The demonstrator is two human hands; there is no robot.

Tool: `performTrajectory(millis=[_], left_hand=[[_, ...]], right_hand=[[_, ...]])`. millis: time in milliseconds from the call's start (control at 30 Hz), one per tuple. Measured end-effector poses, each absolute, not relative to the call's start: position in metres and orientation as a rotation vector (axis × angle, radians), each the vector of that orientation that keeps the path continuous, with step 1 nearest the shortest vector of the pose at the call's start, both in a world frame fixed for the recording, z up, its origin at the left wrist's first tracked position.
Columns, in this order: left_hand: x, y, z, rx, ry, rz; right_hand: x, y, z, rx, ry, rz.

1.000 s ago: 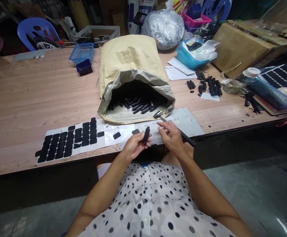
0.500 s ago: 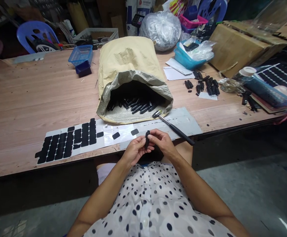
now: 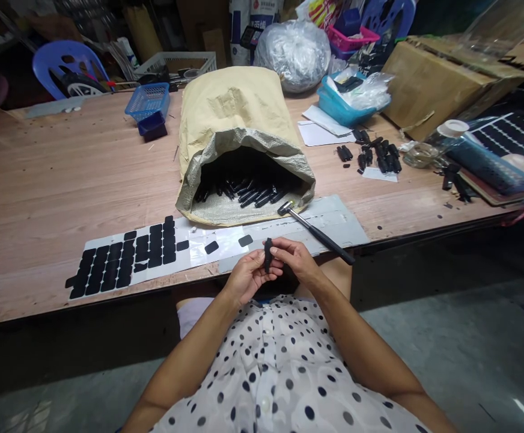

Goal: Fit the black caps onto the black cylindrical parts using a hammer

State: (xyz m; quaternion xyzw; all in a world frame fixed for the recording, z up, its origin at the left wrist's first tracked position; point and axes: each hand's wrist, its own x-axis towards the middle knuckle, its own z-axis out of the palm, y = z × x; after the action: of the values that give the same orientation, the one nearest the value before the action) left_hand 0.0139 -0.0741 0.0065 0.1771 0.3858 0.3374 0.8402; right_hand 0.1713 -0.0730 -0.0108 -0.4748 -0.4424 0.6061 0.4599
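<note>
Between my two hands is a small, narrow black part, held upright just in front of the table's edge; its exact kind is unclear. My left hand grips it from the left, fingers curled beneath. From the other side, my right hand pinches it with thumb and fingertips. A hammer with a black handle lies just beyond my right hand. Behind my hands, a sheet of black rounded stickers runs to the left, with a few loose ones. An open sack holds several slim black pieces.
Several black pieces lie in a pile at the right, near a cardboard box and a turquoise basket. A blue basket and a small dark-blue bin stand at the back left. The table's front edge crosses before me.
The black part has turned slightly in my fingers, showing more of its broad side. Both hands stay in nearly the same place.
</note>
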Motion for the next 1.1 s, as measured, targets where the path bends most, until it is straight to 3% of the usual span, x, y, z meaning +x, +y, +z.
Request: performTrajectory(millis=[400,600,933,1100], left_hand=[[0.015,-0.076,0.01,0.418,0.785,0.648],[0.004,-0.071,0.015,0.599,0.848,0.528],[-0.01,-0.061,0.025,0.916,0.937,0.375],[-0.01,-0.06,0.028,0.96,0.921,0.302]], right_hand=[[0.178,-0.073,-0.007,-1.11,-1.052,1.622],[0.191,-0.074,-0.004,-1.021,-1.328,1.552],[0.202,-0.08,0.025,-1.09,-2.315,0.799],[0.201,-0.083,0.025,-1.075,-2.519,0.67]])
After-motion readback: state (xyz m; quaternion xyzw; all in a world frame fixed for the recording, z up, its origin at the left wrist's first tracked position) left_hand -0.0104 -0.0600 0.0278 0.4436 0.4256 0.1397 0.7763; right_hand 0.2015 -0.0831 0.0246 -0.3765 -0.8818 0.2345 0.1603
